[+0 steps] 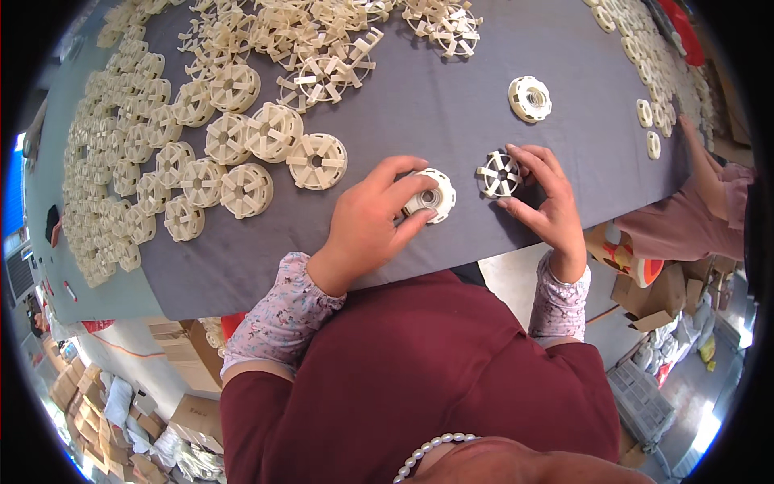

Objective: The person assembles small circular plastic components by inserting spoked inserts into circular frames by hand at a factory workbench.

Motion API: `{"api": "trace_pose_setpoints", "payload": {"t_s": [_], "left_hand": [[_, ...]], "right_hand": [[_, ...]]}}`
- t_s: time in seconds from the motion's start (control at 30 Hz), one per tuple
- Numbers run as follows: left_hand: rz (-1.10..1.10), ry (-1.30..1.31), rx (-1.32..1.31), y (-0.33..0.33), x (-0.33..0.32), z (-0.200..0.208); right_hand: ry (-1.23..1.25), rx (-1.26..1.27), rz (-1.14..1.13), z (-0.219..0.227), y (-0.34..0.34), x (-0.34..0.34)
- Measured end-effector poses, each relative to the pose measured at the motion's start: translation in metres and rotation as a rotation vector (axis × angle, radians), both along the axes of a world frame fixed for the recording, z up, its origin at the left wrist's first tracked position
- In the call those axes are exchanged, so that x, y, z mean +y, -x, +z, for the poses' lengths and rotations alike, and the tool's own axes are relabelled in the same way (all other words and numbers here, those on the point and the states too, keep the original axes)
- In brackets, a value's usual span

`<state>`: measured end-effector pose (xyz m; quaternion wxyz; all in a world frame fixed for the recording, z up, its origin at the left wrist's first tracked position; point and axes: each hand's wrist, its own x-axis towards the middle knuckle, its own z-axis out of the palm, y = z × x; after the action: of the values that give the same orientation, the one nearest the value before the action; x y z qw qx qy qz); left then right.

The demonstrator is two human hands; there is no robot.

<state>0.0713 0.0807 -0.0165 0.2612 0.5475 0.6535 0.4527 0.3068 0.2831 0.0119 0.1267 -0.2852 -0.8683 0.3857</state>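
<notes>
My left hand has its thumb and fingers around a cream plastic ring, which lies on the grey cloth with a coiled spring showing in its middle. A little to the right, my right hand pinches the edge of a spoked plastic ring between thumb and fingers. Dark gaps show between its spokes. Beyond both hands, another cream ring with a coil in its centre lies by itself on the cloth.
Many assembled spoked discs lie in rows and stacks on the left. A heap of loose spoked rings covers the far side. More small rings line the right edge, near another person's arm. Cardboard boxes stand below the table.
</notes>
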Motion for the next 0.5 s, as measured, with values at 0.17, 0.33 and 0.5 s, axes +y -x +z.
{"api": "trace_pose_setpoints", "payload": {"t_s": [0.17, 0.33, 0.5], "left_hand": [[-0.018, -0.010, 0.035, 0.002, 0.000, 0.000], [0.113, 0.069, -0.303, -0.003, -0.020, 0.005], [0.184, 0.063, -0.489, -0.010, -0.020, 0.009]], "right_hand": [[-0.031, 0.008, 0.055, 0.001, 0.007, 0.003], [0.024, 0.125, 0.088, 0.016, 0.025, -0.022], [0.066, 0.137, 0.308, 0.014, 0.055, -0.038]]}}
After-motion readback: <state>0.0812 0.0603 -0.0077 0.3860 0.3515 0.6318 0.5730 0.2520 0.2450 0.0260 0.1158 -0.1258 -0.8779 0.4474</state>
